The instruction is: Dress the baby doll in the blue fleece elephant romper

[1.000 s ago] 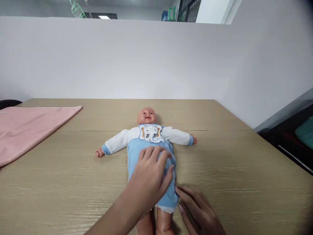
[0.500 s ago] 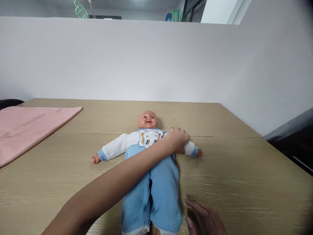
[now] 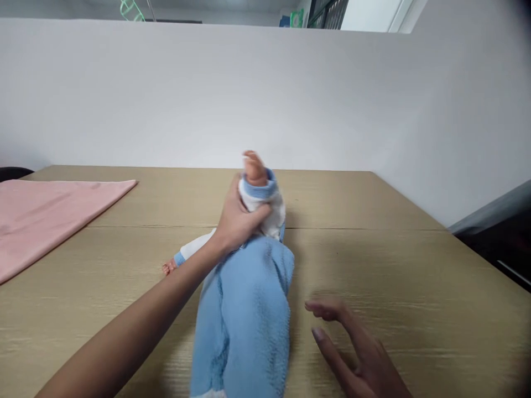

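A baby doll [image 3: 253, 309] in blue fleece trousers and a white top with blue cuffs lies on the table, rolled partly onto its side. My left hand [image 3: 240, 218] is closed round the white sleeve of one doll arm, which points up toward the far side. The doll's small hand [image 3: 255, 168] sticks out above my grip; its head is hidden behind. Its other arm [image 3: 193, 247] stretches out to the left on the wood. To the right of the trousers, my right hand [image 3: 352, 345] hovers with thumb and fingers apart, holding nothing.
A pink cloth [image 3: 50, 215] lies at the left of the wooden table [image 3: 365, 249]. Behind the table stands a white partition [image 3: 207, 99]. Something dark [image 3: 501, 243] is beyond the right edge.
The left hand has pulled the doll's arm up and leftward, so the doll has turned from its back toward its side. My right hand has moved up further into view.
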Action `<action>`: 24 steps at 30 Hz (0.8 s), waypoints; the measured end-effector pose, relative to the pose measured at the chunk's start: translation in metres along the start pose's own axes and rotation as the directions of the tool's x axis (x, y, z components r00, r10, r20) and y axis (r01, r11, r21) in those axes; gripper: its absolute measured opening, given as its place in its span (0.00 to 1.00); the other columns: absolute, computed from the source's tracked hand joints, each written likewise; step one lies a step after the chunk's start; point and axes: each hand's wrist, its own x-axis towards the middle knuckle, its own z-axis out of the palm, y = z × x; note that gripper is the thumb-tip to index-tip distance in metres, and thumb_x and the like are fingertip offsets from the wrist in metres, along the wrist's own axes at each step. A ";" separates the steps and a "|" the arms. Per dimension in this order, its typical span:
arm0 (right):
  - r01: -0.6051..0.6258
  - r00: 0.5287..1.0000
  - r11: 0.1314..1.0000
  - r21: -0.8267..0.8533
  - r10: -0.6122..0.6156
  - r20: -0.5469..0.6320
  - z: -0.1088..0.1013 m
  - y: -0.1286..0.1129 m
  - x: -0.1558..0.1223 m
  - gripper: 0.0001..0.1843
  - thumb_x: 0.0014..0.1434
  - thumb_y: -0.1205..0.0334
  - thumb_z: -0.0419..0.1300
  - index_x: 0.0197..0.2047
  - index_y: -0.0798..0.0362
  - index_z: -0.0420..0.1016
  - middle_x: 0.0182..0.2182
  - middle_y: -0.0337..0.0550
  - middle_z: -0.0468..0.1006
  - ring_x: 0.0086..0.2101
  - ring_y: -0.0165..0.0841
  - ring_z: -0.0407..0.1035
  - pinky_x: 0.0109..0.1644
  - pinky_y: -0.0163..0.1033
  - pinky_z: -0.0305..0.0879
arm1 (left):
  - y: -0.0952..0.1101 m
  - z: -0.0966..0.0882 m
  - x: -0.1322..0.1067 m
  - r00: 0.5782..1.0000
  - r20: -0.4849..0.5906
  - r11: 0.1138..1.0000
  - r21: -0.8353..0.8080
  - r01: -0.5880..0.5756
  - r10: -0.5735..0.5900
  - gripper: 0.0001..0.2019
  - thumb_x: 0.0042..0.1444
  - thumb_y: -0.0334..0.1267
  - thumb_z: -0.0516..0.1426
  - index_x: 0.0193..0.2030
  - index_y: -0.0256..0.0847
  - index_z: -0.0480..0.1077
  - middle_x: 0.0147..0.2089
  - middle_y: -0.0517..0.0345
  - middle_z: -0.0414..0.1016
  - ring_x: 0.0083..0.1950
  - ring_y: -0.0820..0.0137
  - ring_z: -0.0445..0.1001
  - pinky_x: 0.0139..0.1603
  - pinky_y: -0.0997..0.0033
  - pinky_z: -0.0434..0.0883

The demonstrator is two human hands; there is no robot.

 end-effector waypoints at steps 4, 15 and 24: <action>-0.043 0.995 0.996 0.075 0.035 0.098 0.011 -0.023 0.038 0.13 0.74 0.49 0.58 0.57 0.40 0.77 0.51 0.42 0.85 0.51 0.41 0.80 0.55 0.48 0.80 | -0.014 -0.030 -0.006 0.963 -0.239 0.938 -0.344 0.039 -0.128 0.10 0.46 0.36 0.67 0.36 0.44 0.74 0.33 0.63 0.78 0.35 0.69 0.74 0.41 0.71 0.73; -0.004 0.987 0.864 0.504 -0.079 0.143 0.080 -0.068 0.120 0.16 0.71 0.51 0.63 0.58 0.47 0.72 0.55 0.47 0.80 0.52 0.40 0.75 0.61 0.53 0.73 | -0.037 -0.107 -0.017 0.911 -0.363 0.859 -0.512 -0.017 -0.198 0.14 0.43 0.35 0.72 0.38 0.45 0.78 0.41 0.66 0.85 0.47 0.69 0.80 0.55 0.74 0.76; 0.146 0.989 0.839 0.523 -0.133 -0.063 0.128 -0.086 0.142 0.27 0.65 0.55 0.71 0.64 0.41 0.70 0.60 0.45 0.77 0.56 0.41 0.73 0.63 0.52 0.72 | -0.058 -0.152 -0.045 0.811 -0.315 0.835 -0.432 0.340 -0.493 0.24 0.40 0.50 0.73 0.45 0.49 0.78 0.38 0.65 0.86 0.50 0.49 0.85 0.51 0.53 0.84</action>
